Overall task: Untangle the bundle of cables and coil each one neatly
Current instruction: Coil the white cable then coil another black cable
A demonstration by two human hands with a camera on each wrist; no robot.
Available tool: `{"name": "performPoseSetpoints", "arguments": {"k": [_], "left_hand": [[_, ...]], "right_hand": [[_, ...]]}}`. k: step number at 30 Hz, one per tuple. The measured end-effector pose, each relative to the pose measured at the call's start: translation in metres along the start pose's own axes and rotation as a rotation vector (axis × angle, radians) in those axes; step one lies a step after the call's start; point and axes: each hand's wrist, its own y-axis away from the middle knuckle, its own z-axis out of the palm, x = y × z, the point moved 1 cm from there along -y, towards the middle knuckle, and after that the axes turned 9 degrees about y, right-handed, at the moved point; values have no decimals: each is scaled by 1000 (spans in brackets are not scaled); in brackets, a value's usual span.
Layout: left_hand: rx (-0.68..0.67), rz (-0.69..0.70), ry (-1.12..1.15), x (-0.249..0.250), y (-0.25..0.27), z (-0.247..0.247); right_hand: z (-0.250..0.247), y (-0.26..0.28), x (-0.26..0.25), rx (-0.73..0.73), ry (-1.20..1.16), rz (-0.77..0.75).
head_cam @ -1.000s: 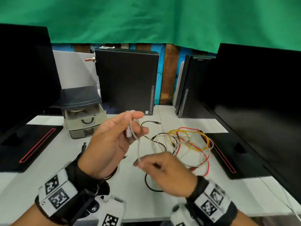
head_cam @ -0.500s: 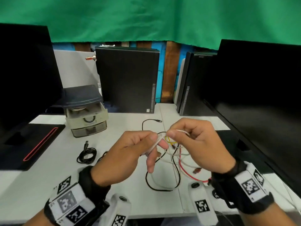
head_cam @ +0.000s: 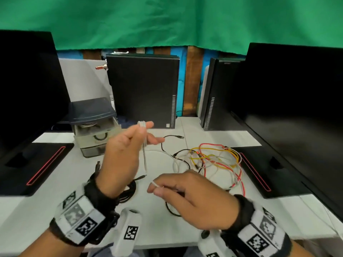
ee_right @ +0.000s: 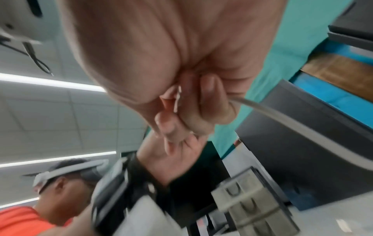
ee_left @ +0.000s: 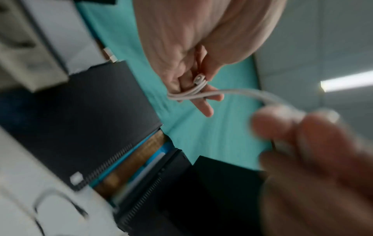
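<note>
A white desk (head_cam: 167,229) sits under a green cloth backdrop, with dark computer towers and monitors ringing it. Take the pile of cables (head_cam: 213,160) as the marker: red, yellow, white and black strands lie looped over each other there, on the desk.

The left hand (head_cam: 122,154) is raised to the left of that pile, above the desk, and holds a few turns of the white cable (head_cam: 144,158) wound round its fingers, the plug end tucked against them (clearest in the left wrist view). The right hand (head_cam: 189,199) is in front of the pile, nearer the person, pinching the same cable further along between thumb and finger. From the wound turns a length of the cable appears to trail back into the pile.

The risks, as I judge them:
- Pulling the next turn tight could drag the whole pile along, or cinch a knot where the white strand crosses the red and yellow ones.
- The turns sit loosely on straight fingers, so a tug from the right hand could slide them off.
- A finished black coil (head_cam: 128,191) lies left of the pile, below the left wrist, and could be swept aside.
</note>
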Motion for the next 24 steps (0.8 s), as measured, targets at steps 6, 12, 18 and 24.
{"name": "performPoseSetpoints", "arguments": {"k": [6, 12, 18, 24], "left_hand": [[-507, -89, -148, -6, 17, 10], [-393, -321, 535, 25, 18, 16], [-79, -241, 459, 11, 2, 2], [-294, 11, -300, -24, 4, -3]], "right_hand": [[-55, 10, 15, 456, -49, 61], [-26, -3, 58, 536, -214, 234], [24, -5, 28, 76, -48, 78], [-13, 4, 3, 163, -3, 17]]}}
